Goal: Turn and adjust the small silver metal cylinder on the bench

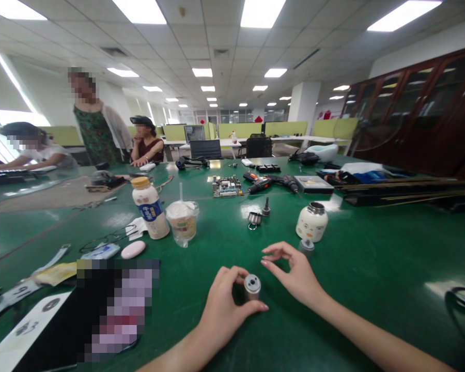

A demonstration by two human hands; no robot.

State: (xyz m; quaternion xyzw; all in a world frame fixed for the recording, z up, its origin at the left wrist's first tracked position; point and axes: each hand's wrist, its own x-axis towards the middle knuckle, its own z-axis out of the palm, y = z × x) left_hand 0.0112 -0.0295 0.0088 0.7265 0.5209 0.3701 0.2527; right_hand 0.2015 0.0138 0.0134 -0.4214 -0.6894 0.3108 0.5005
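Observation:
My left hand [227,302] curls around a small grey metal cylinder [252,287], which stands upright on the green table [290,336]. Small dark holes show in the cylinder's flat top. To the right, my right hand [294,271] hovers with thumb and fingers apart and nothing between them. Just behind that hand stands a second grey cylinder [306,247], close to a cream bottle [312,222] with a bare metal neck. Farther back lie a shiny metal cap with a ring [254,219] and a dark stepped metal part [266,207].
On the left stand a milk-tea bottle [151,209] and a plastic cup with a straw [182,222], near a pink oval case [133,249]. A circuit board [227,187] and power drills [259,183] lie farther back. Several people are beyond the table at left.

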